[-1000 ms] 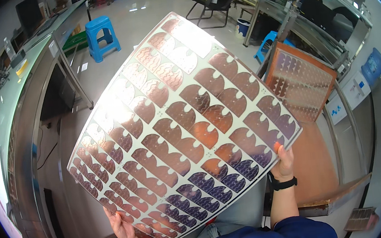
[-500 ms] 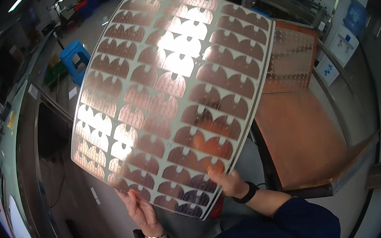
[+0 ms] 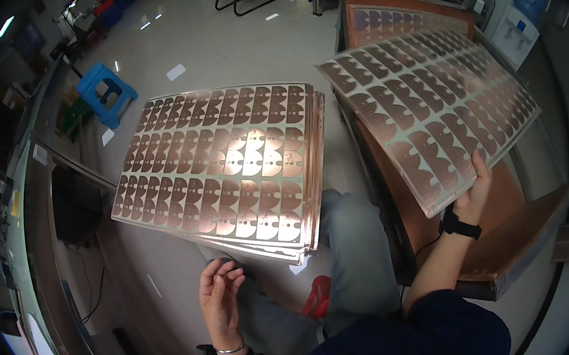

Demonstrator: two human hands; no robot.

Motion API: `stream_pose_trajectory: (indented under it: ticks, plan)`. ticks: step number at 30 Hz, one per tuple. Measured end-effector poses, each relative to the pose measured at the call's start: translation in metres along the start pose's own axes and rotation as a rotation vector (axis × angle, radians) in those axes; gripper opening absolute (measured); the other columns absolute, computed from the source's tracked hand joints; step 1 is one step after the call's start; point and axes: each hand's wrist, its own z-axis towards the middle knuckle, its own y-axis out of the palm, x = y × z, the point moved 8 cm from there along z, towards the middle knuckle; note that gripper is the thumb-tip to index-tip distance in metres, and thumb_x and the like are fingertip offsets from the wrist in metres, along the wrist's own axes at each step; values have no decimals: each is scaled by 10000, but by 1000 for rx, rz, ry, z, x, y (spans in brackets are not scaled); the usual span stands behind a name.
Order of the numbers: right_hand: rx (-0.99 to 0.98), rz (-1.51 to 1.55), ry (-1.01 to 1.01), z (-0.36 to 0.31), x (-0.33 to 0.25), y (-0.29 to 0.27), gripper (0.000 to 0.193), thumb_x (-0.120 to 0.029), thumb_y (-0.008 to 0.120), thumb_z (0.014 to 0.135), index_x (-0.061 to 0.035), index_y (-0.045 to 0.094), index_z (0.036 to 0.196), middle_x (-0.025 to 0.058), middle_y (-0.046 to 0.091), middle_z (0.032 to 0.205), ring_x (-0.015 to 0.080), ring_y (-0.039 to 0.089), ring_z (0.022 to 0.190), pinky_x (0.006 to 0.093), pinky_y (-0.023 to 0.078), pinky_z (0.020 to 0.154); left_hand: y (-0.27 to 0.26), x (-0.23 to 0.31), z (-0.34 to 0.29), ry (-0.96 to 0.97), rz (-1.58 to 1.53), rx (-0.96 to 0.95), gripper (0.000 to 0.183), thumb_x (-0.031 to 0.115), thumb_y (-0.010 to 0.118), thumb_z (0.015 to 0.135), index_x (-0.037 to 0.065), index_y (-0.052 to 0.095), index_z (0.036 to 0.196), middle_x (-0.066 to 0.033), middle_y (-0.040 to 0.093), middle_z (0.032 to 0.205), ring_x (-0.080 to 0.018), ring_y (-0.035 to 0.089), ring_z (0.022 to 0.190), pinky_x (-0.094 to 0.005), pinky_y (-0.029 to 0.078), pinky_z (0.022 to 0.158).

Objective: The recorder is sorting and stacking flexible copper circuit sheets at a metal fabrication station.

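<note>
My right hand grips the lower edge of a thin panel printed with rows of copper half-round shapes on a pale ground. The panel is tilted at the right, above an orange-brown open rack. A stack of like panels lies in the middle, its top sheet catching a bright glare; what bears the stack is hidden. Just below the stack's near edge is my left hand, fingers loosely bent and apart, with nothing in them. It does not touch the stack.
Another copper-patterned panel leans at the back of the rack. A blue stool stands on the floor at the far left. Along the left runs a long bench. A water dispenser is at the far right. Below the stack a red shoe shows.
The panel that both hands held up in front of me has swung right and tilted down over the rack in my right hand. My left hand has let go; the stack now shows.
</note>
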Motion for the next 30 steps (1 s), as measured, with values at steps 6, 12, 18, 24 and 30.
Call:
stream_pose_trajectory:
  ticks: [6,12,18,24,30]
  plan:
    - [247,-344,-40,47,12,-68,298,-28,482,865,77,480,1145,135,562,1050,213,578,944,332,489,779,-14,-5,1,-39,27,84,296,119,516,920,-7,491,1188,-152,601,1080,-234,612,941,-339,515,826]
    - [242,-400,104,89,47,-84,380,-166,512,866,34,464,1186,159,510,1173,234,544,1032,362,514,781,-19,-15,1,-101,40,170,276,115,507,924,0,500,1174,-144,605,1072,-222,611,930,-326,506,833]
    - [-119,-456,115,159,54,7,786,-506,462,898,-44,108,1426,225,275,1408,322,343,1286,465,408,982,-36,-24,1,-97,0,232,264,105,492,928,0,500,1170,-140,604,1076,-226,609,935,-329,502,839]
    - [-590,-720,90,147,155,136,543,-363,421,961,-47,312,1388,164,446,1328,256,486,1188,375,414,992,-38,-25,2,-89,-44,224,265,94,465,938,-11,486,1181,-150,596,1088,-235,605,959,-336,503,849]
    - [-1186,-916,-191,-30,248,214,371,-125,513,901,-50,504,1264,133,533,1270,231,509,1172,361,362,1002,-43,-34,7,-130,-16,167,282,116,477,937,-1,473,1194,-154,581,1105,-245,597,985,-349,501,868]
